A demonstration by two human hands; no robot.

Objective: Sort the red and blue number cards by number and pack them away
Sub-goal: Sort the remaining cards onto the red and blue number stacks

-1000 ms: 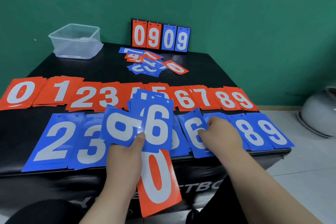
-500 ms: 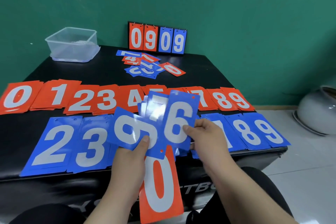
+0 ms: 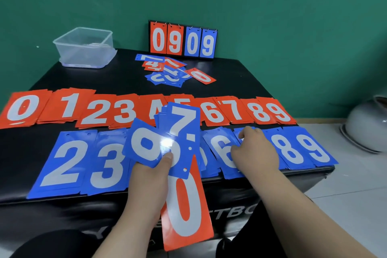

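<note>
Left hand pinches a fan of cards under its thumb: blue 7 on top, red 0 hanging below the table's near edge. Right hand lies on the blue 6 pile in the near row, fingers curled; pinching or pressing, cannot tell. Blue row runs along the near edge with the red row just behind it; bare tabletop shows only far, between the clear box and the loose pile.
</note>
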